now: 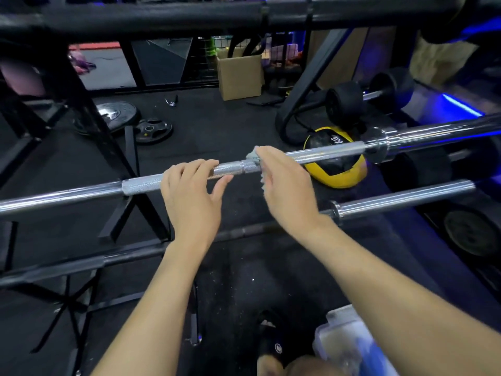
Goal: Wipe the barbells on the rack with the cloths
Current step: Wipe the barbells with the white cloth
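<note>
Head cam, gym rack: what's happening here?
A person is wiping a chrome barbell on the rack. The right hand presses a small pale cloth around the shaft near its middle. The left hand rests on the ridged grip section beside it, fingers relaxed. A second, shorter bar sits lower, untouched.

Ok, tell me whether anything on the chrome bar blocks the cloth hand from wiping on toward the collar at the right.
Nothing visible does. The right hand holds the cloth against the barbell, and the shaft from there to the collar is bare. The left hand rests on the bar on the other side of the cloth.
</note>
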